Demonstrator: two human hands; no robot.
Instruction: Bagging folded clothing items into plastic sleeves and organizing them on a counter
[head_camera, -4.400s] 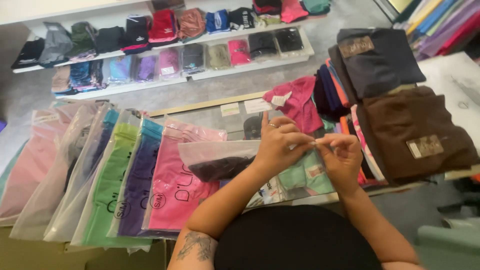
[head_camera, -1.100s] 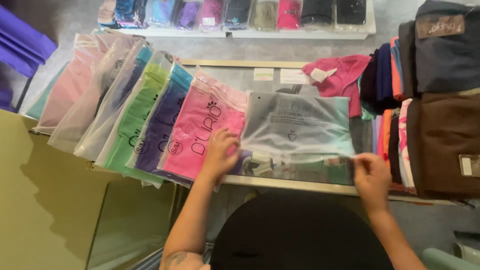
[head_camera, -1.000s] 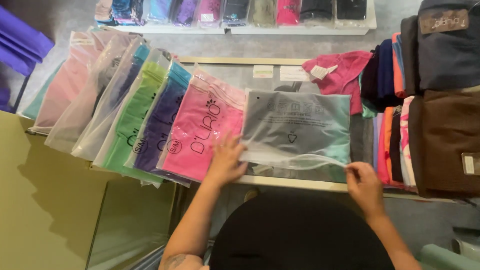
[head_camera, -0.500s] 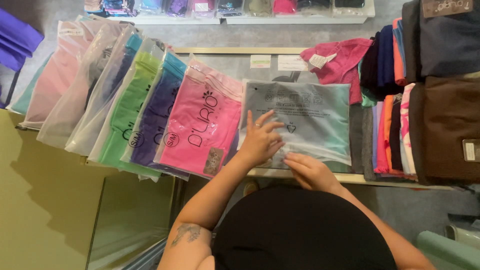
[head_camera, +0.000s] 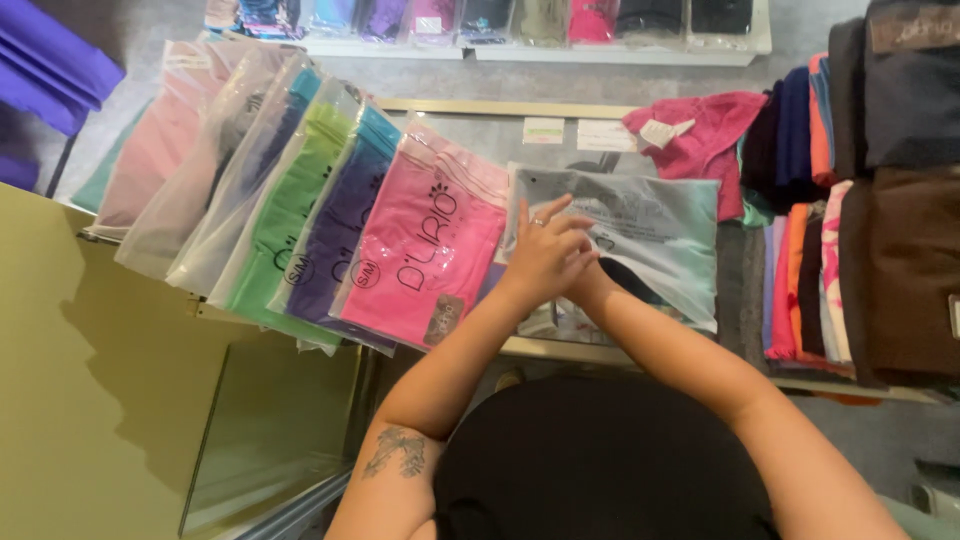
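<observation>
Head view: left hand (head_camera: 545, 260) flat, fingers spread, pressing clear bag (head_camera: 650, 240) holding dark folded garment, near bench (head_camera: 560, 348) front edge. Right hand (head_camera: 590, 285) tucked beneath left; grip unclear. Beside pink bagged garment (head_camera: 425, 245).

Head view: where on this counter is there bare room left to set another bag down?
Little. One bare strip of counter lies beyond the pink bag, before the shelf. The row of bagged garments fills the left, the folded stacks the right, and both hands, left hand on top, press the grey bag between.
</observation>
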